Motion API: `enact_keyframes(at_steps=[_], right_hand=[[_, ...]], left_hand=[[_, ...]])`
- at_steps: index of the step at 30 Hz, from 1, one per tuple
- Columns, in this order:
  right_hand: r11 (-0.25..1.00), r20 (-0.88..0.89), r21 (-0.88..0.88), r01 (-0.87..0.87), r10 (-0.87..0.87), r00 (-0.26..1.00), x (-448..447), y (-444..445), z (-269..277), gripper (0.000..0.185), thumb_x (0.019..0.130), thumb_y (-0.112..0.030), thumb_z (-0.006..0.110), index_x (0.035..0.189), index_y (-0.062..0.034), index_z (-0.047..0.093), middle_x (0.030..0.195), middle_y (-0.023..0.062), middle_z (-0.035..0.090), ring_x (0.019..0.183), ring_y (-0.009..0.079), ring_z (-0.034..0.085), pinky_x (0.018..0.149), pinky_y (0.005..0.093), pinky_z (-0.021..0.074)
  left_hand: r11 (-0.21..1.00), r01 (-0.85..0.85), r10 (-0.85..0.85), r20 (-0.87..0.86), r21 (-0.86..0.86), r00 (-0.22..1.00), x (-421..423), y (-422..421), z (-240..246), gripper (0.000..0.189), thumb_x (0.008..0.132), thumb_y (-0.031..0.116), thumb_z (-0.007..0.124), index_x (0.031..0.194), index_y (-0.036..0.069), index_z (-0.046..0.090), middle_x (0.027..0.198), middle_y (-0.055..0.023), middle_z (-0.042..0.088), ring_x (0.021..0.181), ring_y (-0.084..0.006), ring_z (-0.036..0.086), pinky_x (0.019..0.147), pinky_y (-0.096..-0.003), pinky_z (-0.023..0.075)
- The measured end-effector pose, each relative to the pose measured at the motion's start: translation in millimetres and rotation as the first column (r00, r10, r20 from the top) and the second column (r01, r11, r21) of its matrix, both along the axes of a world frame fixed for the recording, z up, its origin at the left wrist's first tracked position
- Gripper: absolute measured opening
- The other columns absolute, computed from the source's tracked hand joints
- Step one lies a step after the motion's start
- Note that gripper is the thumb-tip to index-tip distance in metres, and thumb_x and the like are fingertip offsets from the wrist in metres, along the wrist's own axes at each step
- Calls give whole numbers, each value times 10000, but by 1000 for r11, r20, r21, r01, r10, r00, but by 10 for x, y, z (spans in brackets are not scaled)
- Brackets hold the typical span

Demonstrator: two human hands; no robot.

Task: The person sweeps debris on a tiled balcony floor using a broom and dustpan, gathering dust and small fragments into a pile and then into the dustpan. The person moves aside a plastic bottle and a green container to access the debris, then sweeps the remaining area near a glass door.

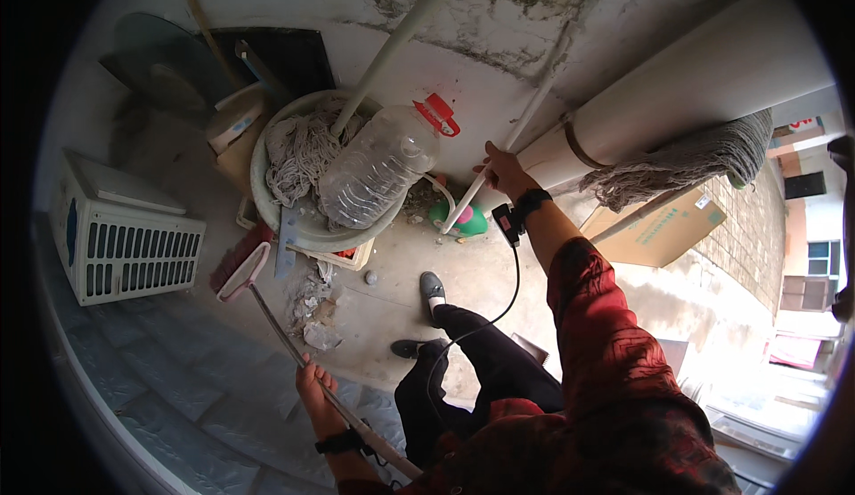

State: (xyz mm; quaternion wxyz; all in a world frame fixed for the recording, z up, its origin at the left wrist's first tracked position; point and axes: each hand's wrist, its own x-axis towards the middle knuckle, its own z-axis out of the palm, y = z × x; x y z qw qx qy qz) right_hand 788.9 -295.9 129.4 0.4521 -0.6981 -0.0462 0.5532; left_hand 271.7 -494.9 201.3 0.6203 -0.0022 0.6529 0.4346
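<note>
My left hand (pixel 315 383) is closed around the metal handle of a broom (pixel 244 271) with a pink and white head and dark red bristles, held off to the left. Stretched out ahead, my right hand (pixel 504 171) is at a thin white pipe (pixel 471 188) by the wall; whether its fingers close on the pipe is not clear. Below the pipe's lower end lies a green plastic container (pixel 467 220) with a pink patch. A large round basin (pixel 264 211) holds a string mop head (pixel 300 148) and a big clear plastic bottle (pixel 381 168) with a red handle.
A white slatted appliance housing (pixel 140 254) stands at the left. Paper scraps and debris (pixel 320 321) lie on the floor beside the basin. A thick pipe (pixel 668 88) runs along the wall, with a grey string mop (pixel 695 154) and a cardboard box (pixel 668 228) at the right.
</note>
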Motion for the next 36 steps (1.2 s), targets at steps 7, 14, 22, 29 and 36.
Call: enact_keyframes(at_steps=[7,14,22,29,36], right_hand=[[999,-427,48,-26,44,903,-421,-26,-280,461,887,-504,442,905,-46,487,807,163,599,420,54,306,374,175,313],[973,-564,95,-210,227,794,-916,16,-466,265,880,-352,486,830,-100,549,691,96,620,339,41,264,315,176,231],[939,-641,239,-246,343,687,-1032,83,-569,129,797,-211,550,788,-83,557,668,90,613,352,55,288,340,191,234],[982,-114,-72,-177,169,979,-739,126,-794,217,810,-215,551,710,-28,599,646,62,589,457,127,485,401,255,424],[950,103,180,257,-278,955,-172,546,-809,149,799,-100,514,892,15,525,729,93,557,533,174,547,503,289,519]], left_hand=[[999,-3,4,16,-42,1000,75,106,-83,230,863,177,511,1090,158,488,624,65,295,465,-52,270,395,-205,235],[999,-11,8,-56,-47,998,44,179,-111,340,847,187,510,1177,120,464,631,66,278,469,-42,253,398,-201,226],[995,8,-13,-55,-96,998,51,266,-172,428,859,188,503,1264,96,403,627,58,292,471,-49,276,390,-200,251],[992,-25,16,-70,-121,997,100,307,-191,422,861,190,503,1260,93,408,627,57,317,468,-51,297,393,-196,267],[990,-19,9,-71,-137,997,227,379,-132,429,857,194,508,1259,81,408,656,48,331,495,-53,306,417,-199,268]])
